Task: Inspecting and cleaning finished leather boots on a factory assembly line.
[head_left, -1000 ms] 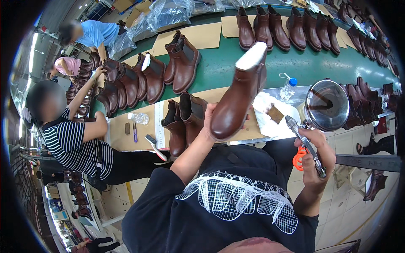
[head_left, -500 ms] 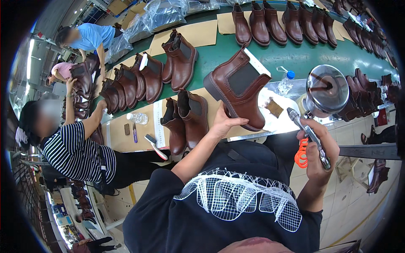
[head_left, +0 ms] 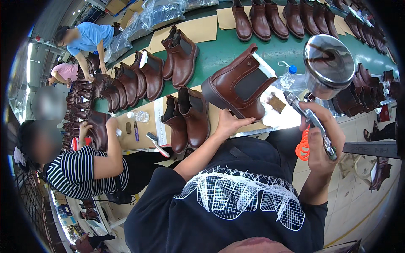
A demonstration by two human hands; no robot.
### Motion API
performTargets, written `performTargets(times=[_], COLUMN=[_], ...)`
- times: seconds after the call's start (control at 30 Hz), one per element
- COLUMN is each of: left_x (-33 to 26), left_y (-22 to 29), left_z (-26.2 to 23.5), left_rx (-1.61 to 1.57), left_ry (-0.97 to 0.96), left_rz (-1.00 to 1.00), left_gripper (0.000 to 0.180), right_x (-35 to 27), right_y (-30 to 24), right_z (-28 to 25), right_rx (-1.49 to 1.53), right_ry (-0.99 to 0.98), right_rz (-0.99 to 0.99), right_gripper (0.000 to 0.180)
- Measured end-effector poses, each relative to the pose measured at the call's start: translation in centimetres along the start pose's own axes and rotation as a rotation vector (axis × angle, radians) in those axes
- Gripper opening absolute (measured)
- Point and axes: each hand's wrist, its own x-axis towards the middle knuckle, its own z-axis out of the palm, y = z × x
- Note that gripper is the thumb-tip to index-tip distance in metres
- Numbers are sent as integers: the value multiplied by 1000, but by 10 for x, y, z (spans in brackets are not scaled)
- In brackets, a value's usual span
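Observation:
A brown ankle boot [head_left: 230, 80] with a dark elastic side panel is held tilted over the bench's near edge. My left hand [head_left: 231, 125] grips it from below, near the sole and toe. White paper or card [head_left: 265, 67] sticks out along its upper opening. My right hand [head_left: 322, 133] is wrapped round a metal spray gun [head_left: 310, 120] with a shiny round cup [head_left: 329, 67] on top. The gun's nozzle points toward the boot, a short gap away. From the gun hangs an orange coiled hose [head_left: 303, 145].
Several brown boots [head_left: 183, 57] stand on the green bench [head_left: 202, 59], left and far side. A brush [head_left: 157, 145], a small clear bottle [head_left: 139, 116] and a blue-capped bottle [head_left: 288, 78] lie nearby. At left, a person in stripes [head_left: 80, 168] handles another boot.
The held boot has turned and shifted slightly, its side facing me more. The spray gun's cup has tipped. The person in stripes has drawn both arms in around a boot.

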Motion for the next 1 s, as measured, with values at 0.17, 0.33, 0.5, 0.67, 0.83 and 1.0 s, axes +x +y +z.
performTargets(times=[0.17,0.33,0.5,0.67,0.83,1.0], left_x=[2,9,11,13,12,8], left_y=[6,-7,-3,-3,23,38], left_z=[3,4,4,3,2,3], left_rx=[-83,-133,-59,2,-43,-36], left_ry=[-10,-3,16,65,44,62], left_rz=[-6,-3,7,10,-43,-3], left_gripper=[70,80,82,80,73,68], right_x=[-1,-5,-5,-5,-8,-13], right_y=[2,0,3,4,8,13], right_z=[4,10,13,16,14,12], right_rx=[24,31,10,-21,-27,-49], right_ry=[-22,-81,-162,-212,-221,-197], right_rz=[45,45,1,-41,-12,34], right_gripper=[35,35,41,46,31,29])
